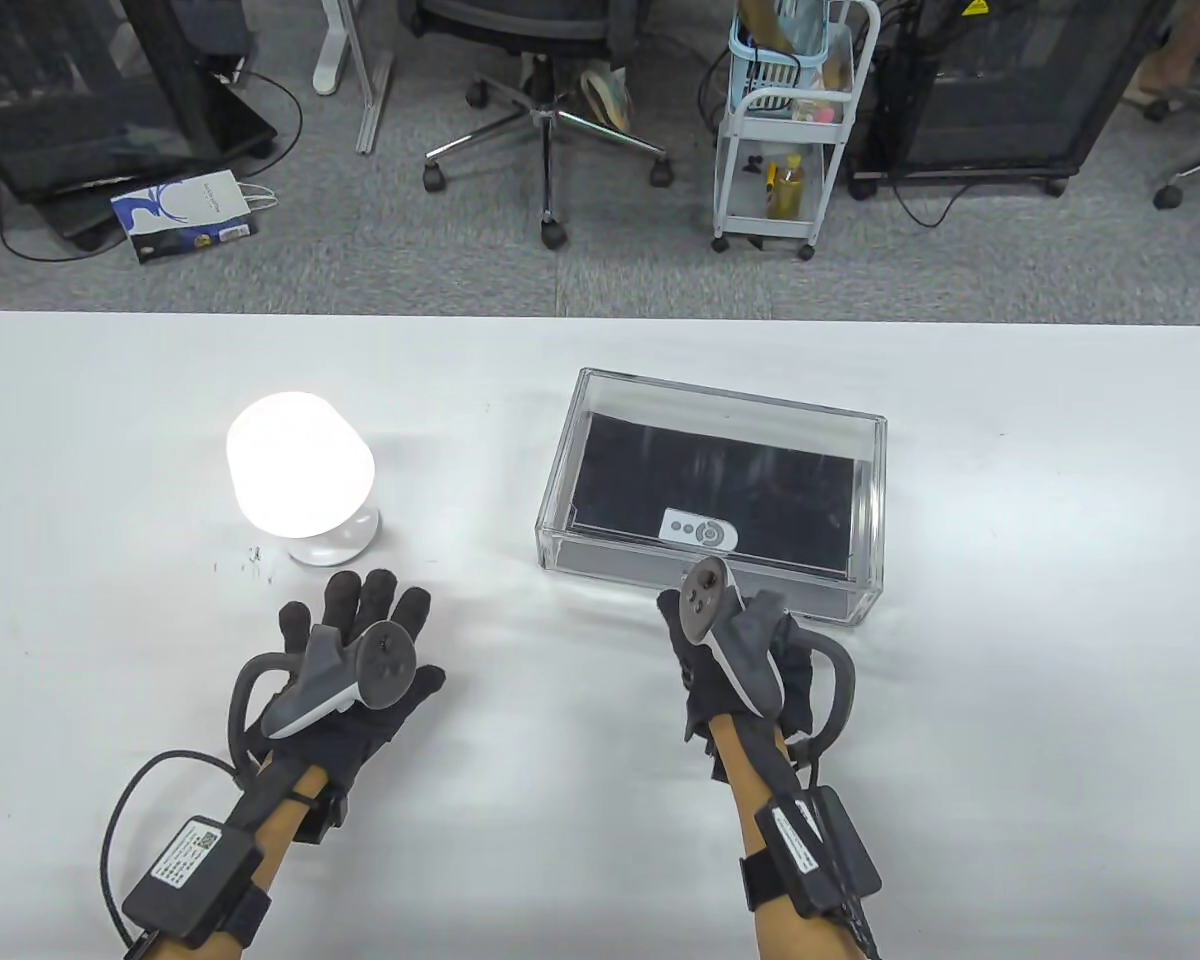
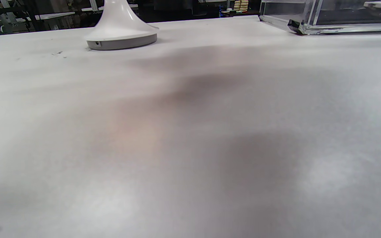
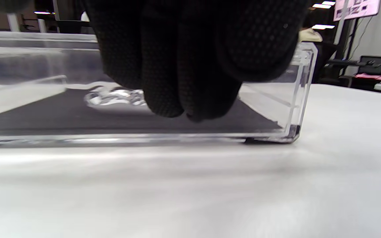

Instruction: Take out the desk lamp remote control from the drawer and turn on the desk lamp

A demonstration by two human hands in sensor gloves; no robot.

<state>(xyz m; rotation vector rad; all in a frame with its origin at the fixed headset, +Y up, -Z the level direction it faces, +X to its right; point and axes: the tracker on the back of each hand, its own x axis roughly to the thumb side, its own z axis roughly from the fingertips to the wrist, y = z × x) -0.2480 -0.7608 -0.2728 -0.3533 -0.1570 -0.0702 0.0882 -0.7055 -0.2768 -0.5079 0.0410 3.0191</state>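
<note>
- On the white table (image 1: 600, 800): desk lamp (image 1: 300, 477), lit, left of centre.
- Clear drawer (image 1: 710, 490), right of lamp; black liner inside.
- Remote control (image 1: 699, 529): lying in drawer, near its front wall.
- Left hand (image 1: 355, 660): flat on table, fingers spread, just before lamp base.
- Right hand (image 1: 735, 650): at drawer front, fingers (image 3: 190, 66) curled together; grip cannot be told.

On the surface (image 1: 600, 800): 1 lit desk lamp (image 1: 300, 470) mid-left, 1 clear drawer box (image 1: 865, 520) center-right w/ 1 remote (image 1: 698, 529) inside. 2 gloved hands at bottom: left hand (image 1: 355, 665), right hand (image 1: 735, 660), 1 tracker each.
</note>
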